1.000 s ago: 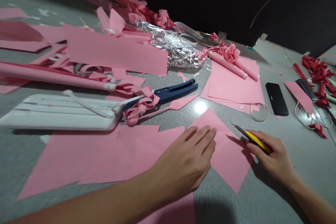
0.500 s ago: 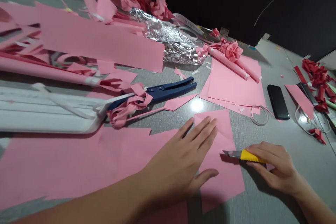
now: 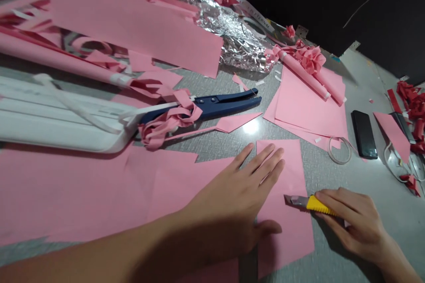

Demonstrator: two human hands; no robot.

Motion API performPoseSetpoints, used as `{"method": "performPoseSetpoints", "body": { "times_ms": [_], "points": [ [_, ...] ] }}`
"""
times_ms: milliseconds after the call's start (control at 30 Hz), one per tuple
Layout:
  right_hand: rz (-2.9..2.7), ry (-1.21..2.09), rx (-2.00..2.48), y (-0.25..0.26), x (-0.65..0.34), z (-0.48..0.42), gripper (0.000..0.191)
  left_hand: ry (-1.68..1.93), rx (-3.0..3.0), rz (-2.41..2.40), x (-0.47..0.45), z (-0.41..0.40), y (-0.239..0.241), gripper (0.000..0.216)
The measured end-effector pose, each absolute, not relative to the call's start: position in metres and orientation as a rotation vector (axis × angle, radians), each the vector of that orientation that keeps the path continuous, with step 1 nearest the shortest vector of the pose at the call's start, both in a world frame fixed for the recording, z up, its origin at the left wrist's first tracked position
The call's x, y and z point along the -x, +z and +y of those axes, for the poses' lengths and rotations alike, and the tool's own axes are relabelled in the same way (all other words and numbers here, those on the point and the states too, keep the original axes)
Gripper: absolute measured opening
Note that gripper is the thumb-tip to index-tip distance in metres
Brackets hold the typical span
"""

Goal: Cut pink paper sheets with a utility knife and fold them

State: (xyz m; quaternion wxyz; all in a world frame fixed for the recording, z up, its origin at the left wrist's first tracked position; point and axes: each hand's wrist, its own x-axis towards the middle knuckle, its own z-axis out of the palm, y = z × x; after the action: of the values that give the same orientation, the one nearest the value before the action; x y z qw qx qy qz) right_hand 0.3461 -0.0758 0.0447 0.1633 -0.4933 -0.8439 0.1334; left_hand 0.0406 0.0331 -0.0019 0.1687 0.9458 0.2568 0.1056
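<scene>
here, a flat palm and a yellow knife on pink paper

head view: low in the middle of the frame, the left hand (image 3: 239, 194) lies open and flat. its fingers are stretched and slightly spread, pressing on a small pink sheet (image 3: 292, 230), and the thumb points right across the sheet's lower part. the sheet lies on the grey table (image 3: 332, 177), lower centre-right, with its left side under the palm. the right hand (image 3: 352, 221), at the lower right, is curled around a yellow utility knife (image 3: 314, 204). the knife's grey blade end points left and meets the sheet's right part, just beside the left hand's fingertips.

left of the sheet, a large pink sheet (image 3: 83, 194) covers the lower left of the frame and runs under the forearm. above it, at the left edge, lies a white tray (image 3: 49, 119). a curl of pink strips (image 3: 166, 124) rests on the handle end of a dark blue punch tool (image 3: 219, 105) in the centre.

crumpled foil (image 3: 229, 40) sits at top centre, beside a long pink strip (image 3: 133, 22). to the upper right, rolled pink tubes (image 3: 308, 79) lie across a stack of pink sheets (image 3: 308, 110). right of the stack are a clear tape ring (image 3: 339, 150) and a black phone (image 3: 364, 134). red scraps (image 3: 413, 106) sit at the far right edge.
</scene>
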Motion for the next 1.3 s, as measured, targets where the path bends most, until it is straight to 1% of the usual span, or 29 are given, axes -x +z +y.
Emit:
{"method": "performPoseSetpoints", "body": {
  "times_ms": [200,500,667,933,1167,1300],
  "points": [
    [-2.404,0.368,1.398,0.047,-0.346,-0.073,0.041,0.425,-2.671,0.656,-0.04,0.033,-0.008,0.102],
    [-2.446,0.404,1.424,0.057,-0.346,-0.072,0.037,0.378,-2.624,0.602,-0.039,0.034,-0.004,0.095],
    [-2.485,0.449,1.454,0.067,-0.346,-0.072,0.04,0.377,-2.633,0.616,-0.04,0.03,-0.003,0.092],
    [-2.56,0.439,1.53,0.082,-0.342,-0.073,0.036,0.409,-2.648,0.637,-0.04,0.029,-0.005,0.095],
    [-2.546,0.484,1.562,0.082,-0.343,-0.073,0.041,0.44,-2.602,0.637,-0.04,0.03,-0.006,0.095],
    [-2.559,0.492,1.56,0.082,-0.346,-0.073,0.04,0.479,-2.594,0.582,-0.039,0.031,-0.01,0.097]
  ]
}}
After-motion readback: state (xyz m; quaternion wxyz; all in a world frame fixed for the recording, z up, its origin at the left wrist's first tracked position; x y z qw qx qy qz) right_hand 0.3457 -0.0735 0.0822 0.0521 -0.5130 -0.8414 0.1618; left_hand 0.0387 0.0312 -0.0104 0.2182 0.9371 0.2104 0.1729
